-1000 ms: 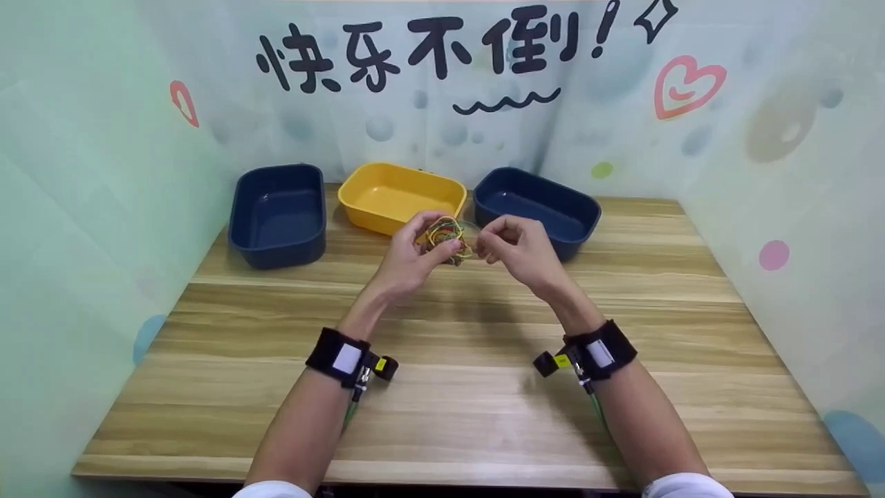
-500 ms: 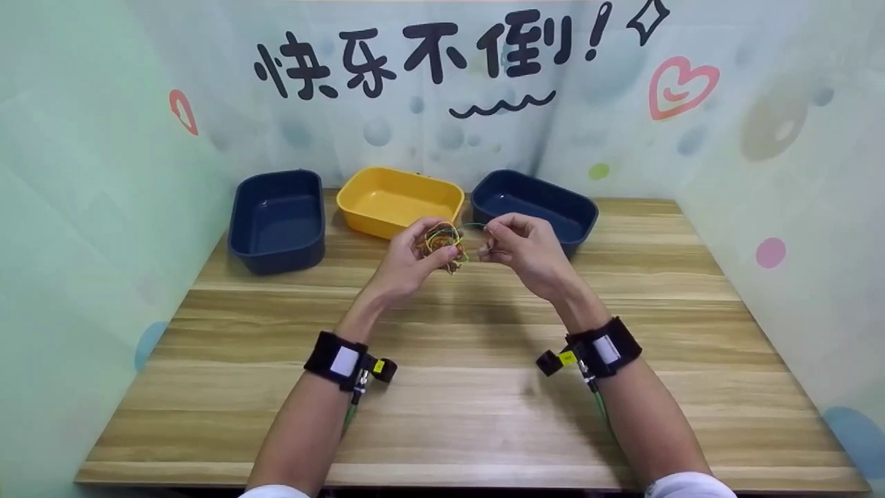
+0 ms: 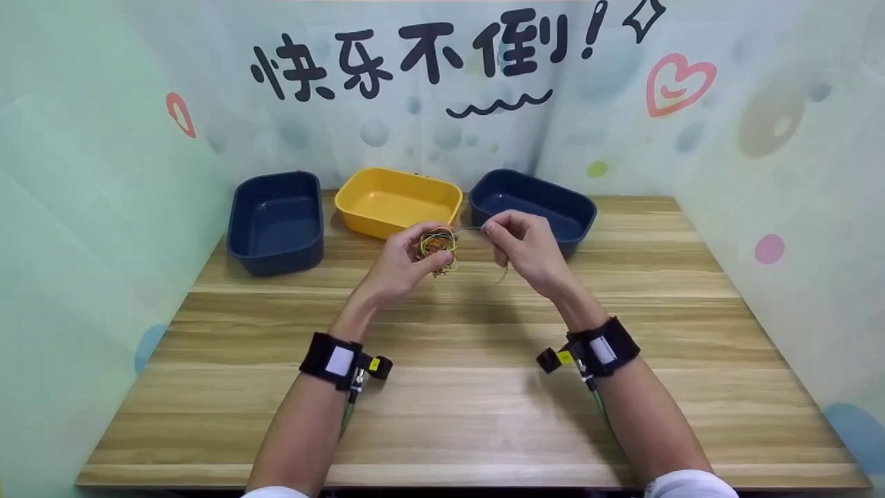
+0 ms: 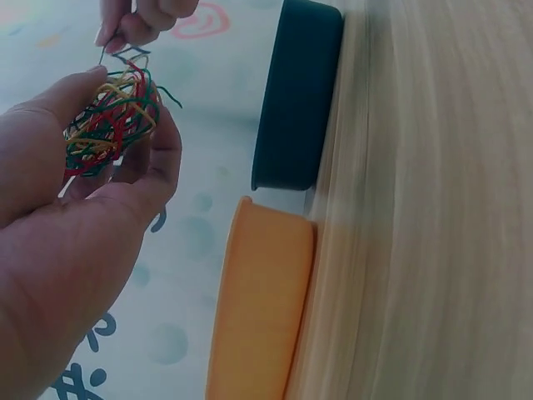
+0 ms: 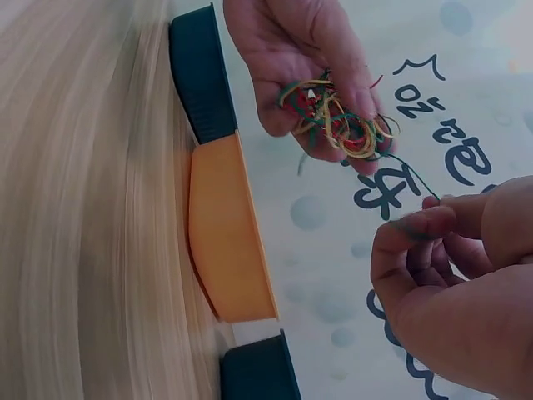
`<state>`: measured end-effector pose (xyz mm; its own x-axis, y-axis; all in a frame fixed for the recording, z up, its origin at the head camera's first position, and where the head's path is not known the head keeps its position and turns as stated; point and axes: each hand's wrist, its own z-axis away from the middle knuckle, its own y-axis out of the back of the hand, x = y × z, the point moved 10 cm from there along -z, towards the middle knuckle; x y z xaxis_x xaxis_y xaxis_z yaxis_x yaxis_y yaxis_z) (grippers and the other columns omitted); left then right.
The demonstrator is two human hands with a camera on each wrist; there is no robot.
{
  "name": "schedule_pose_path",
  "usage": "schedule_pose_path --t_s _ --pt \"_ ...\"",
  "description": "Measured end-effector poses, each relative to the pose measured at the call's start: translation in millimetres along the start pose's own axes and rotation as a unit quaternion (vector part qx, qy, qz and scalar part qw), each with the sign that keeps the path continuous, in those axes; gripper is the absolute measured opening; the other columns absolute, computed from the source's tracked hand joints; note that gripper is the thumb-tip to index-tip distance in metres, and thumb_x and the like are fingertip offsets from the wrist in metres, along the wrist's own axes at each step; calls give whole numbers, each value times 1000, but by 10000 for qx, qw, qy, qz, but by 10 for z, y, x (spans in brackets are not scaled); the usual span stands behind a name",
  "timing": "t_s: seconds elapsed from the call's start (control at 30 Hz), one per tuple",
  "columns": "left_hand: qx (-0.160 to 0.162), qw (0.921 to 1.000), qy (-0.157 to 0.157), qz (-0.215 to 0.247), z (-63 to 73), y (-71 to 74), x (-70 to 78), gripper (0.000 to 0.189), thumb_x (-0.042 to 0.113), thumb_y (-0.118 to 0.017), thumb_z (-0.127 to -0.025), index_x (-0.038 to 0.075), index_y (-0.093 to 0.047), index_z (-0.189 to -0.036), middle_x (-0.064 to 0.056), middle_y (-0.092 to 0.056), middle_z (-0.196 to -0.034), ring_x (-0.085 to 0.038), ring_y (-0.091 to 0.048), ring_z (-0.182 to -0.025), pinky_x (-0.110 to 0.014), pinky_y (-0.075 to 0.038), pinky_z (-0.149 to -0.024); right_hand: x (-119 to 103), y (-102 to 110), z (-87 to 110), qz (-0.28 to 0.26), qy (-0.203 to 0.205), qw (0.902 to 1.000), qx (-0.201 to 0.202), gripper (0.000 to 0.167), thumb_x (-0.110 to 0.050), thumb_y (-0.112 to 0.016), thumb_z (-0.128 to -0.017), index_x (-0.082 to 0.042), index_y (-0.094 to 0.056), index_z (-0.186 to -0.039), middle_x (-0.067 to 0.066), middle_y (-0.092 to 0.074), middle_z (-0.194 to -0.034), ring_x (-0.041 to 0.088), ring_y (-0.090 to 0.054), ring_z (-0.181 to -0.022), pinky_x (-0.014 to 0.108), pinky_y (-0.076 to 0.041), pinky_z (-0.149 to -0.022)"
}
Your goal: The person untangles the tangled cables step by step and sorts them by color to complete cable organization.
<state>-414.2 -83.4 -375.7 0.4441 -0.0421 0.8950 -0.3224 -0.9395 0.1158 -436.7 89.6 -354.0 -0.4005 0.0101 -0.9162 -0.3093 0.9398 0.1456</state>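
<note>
A tangled bundle of thin red, green and yellow cords (image 3: 437,243) is held in my left hand (image 3: 404,263), thumb on the near side and fingers behind it. The same tangle (image 4: 112,125) shows loose loops and ends in the left wrist view. My right hand (image 3: 527,249) pinches one green strand (image 5: 416,177) between thumb and forefinger. That strand runs from the tangle across the gap between the hands, and a short end hangs below the right hand. Both hands are raised above the wooden table (image 3: 456,387).
Along the back stand a dark blue bin (image 3: 276,242) at left, a yellow bin (image 3: 397,197) in the middle and another dark blue bin (image 3: 577,225) at right, just behind the hands. Printed cloth walls (image 3: 442,131) enclose the table at the back and sides.
The right hand has taken a green strand and drawn it out to the right of the tangle. The left hand with the tangle has shifted slightly left and nearer.
</note>
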Motion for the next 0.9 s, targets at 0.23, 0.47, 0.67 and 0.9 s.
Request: schedule_pose_path --t_s 0.23,0.47,0.67,0.9 --pt "83 9999 80 6 38 76 135 41 5 -66 -92 -2 -53 -130 -20 -60 -114 -30 -62 -97 -41 -56 -77 25 28 14 430 -160 9982 -392 18 -22 -68 -93 -4 -69 -97 19 -61 -82 30 -50 -60 33 -46 -50" --pt "378 9988 -83 291 45 249 174 37 -1 -64 -92 -3 -54 -128 -29 -56 -118 -36 -60 -99 -51 -55 -78 124 -57 77 103 -892 9895 -1135 24 -16 -72 -90 -3 -67 -109 23 -67 -95 31 -59 -66 52 -56 -68" --pt "458 9984 -73 337 78 339 208 39 -2 -67 -90 -4 -55 -127 -30 -54 -122 -36 -60 -102 -52 -54 -79 88 39 69 803 -709 9896 -962 13 -16 -69 -92 -4 -70 -96 24 -65 -83 28 -57 -59 45 -57 -57" --pt "-566 9984 61 43 136 209 238 42 1 -67 -91 -1 -55 -131 -22 -59 -117 -33 -62 -92 -40 -56 -73 -232 268 41 2741 817 9580 -227 6 -15 -69 -92 -10 -71 -90 4 -67 -72 21 -61 -55 26 -50 -47"
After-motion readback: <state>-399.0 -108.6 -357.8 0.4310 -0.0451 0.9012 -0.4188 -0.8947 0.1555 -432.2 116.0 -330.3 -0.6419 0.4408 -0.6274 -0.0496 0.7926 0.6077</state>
